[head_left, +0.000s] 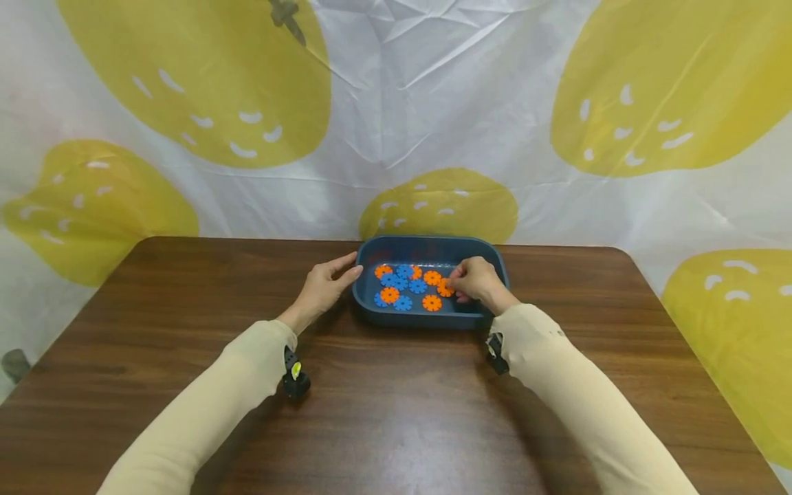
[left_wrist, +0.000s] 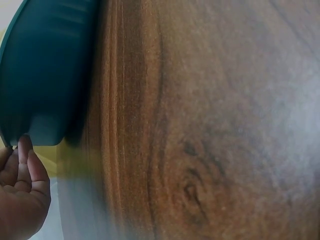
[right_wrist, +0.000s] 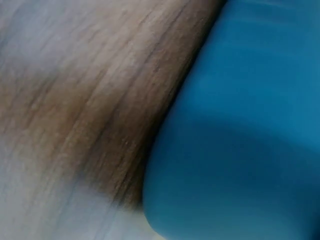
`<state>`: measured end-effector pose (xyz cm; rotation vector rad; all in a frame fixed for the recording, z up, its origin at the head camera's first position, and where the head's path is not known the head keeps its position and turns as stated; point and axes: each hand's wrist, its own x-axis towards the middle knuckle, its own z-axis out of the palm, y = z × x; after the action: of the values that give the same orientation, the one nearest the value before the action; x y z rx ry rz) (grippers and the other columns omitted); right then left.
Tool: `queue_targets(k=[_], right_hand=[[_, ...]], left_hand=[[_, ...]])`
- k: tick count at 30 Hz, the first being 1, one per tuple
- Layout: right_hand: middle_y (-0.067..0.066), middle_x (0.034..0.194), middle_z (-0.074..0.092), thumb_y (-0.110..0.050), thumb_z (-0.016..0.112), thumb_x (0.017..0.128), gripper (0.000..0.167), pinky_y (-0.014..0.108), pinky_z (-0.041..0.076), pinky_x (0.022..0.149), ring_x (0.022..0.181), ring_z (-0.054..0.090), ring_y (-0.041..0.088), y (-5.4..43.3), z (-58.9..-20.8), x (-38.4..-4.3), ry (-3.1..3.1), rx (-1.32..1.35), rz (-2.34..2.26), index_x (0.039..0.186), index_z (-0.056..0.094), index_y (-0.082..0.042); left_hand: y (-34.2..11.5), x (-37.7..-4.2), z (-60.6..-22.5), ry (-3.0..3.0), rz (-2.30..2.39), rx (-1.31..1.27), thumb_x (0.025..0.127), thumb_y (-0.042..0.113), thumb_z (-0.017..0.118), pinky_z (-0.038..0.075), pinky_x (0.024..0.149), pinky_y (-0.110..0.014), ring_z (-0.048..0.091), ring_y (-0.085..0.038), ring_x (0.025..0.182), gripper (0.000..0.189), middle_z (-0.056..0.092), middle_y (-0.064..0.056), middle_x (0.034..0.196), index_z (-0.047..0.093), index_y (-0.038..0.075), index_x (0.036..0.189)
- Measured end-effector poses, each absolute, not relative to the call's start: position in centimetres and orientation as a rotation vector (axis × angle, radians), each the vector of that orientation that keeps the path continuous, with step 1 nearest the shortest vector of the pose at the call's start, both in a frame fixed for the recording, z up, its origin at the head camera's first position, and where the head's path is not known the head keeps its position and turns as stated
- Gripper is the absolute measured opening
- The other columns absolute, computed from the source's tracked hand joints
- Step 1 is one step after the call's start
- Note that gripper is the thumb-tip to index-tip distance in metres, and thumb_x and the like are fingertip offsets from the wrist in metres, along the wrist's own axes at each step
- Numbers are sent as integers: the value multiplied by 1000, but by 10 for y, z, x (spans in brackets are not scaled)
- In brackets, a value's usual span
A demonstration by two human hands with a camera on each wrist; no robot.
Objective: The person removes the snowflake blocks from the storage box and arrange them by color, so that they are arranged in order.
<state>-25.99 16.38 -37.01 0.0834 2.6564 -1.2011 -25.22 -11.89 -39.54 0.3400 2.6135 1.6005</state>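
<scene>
A dark blue rectangular tray (head_left: 396,319) stands at the far side of the table. Inside it lie several notched plastic building discs, some orange, like this orange disc (head_left: 432,302), and some blue, like this blue disc (head_left: 403,303). At the tray's left end my left hand (head_left: 324,287) holds the rim; the left wrist view shows its bent fingers (left_wrist: 38,172) against the outer wall. My right hand (head_left: 479,280) reaches over the near right side and pinches another orange disc (head_left: 443,289) at its edge. In the right wrist view the tray wall (right_wrist: 235,150) hides that hand.
The brown wooden table (head_left: 383,412) extends toward me and to both sides of the tray. Directly behind its back edge hangs a white curtain (head_left: 427,137) with yellow fruit shapes. A black wrist camera (head_left: 295,378) sits on the left sleeve, with another (head_left: 497,354) on the right.
</scene>
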Motion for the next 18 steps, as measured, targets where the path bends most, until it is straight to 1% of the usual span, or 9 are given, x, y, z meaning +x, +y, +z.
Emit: queue_targets(k=[3, 5, 8, 11, 14, 18], right_hand=[[9, 73, 63, -4, 64, 87, 10, 27, 57, 58, 51, 57, 6, 164, -366, -258, 2655, 58, -1270, 89, 64, 6], [13, 79, 65, -5, 62, 89, 12, 32, 58, 63, 52, 57, 6, 165, -361, -258, 2650, 42, -1331, 92, 64, 7], [16, 85, 65, -6, 59, 92, 16, 36, 57, 70, 54, 57, 6, 168, -353, -257, 2625, 40, -1438, 97, 62, 8], [11, 85, 63, -8, 57, 93, 20, 31, 58, 68, 55, 57, 4, 176, -344, -258, 2594, 69, -1560, 102, 61, 10], [4, 82, 60, -10, 56, 94, 23, 22, 56, 63, 55, 57, 1, 190, -336, -257, 2554, 124, -1708, 107, 57, 10], [-4, 72, 57, -10, 56, 94, 18, 15, 53, 59, 54, 56, 0, 215, -329, -255, 2449, 224, -1961, 102, 54, 6]], left_hand=[[-120, -253, -397, 2617, 1599, 348, 95, 31, 56, 30, 110, -47, 35, -29, 136, 51, 44, -11, 144, 44, 10, 141], [-121, -254, -397, 2617, 1610, 354, 95, 31, 56, 30, 110, -47, 36, -30, 135, 51, 44, -11, 143, 45, 9, 140], [-121, -254, -396, 2616, 1621, 360, 95, 30, 56, 30, 110, -46, 36, -29, 135, 51, 45, -11, 143, 46, 9, 140], [-121, -254, -395, 2609, 1624, 356, 95, 30, 56, 30, 110, -46, 36, -29, 135, 51, 45, -11, 143, 46, 9, 140], [-121, -254, -394, 2605, 1624, 351, 95, 30, 56, 30, 110, -46, 36, -28, 135, 51, 45, -11, 143, 46, 9, 140], [-120, -255, -394, 2613, 1628, 350, 95, 30, 57, 32, 109, -45, 38, -29, 134, 50, 46, -11, 142, 46, 9, 139]])
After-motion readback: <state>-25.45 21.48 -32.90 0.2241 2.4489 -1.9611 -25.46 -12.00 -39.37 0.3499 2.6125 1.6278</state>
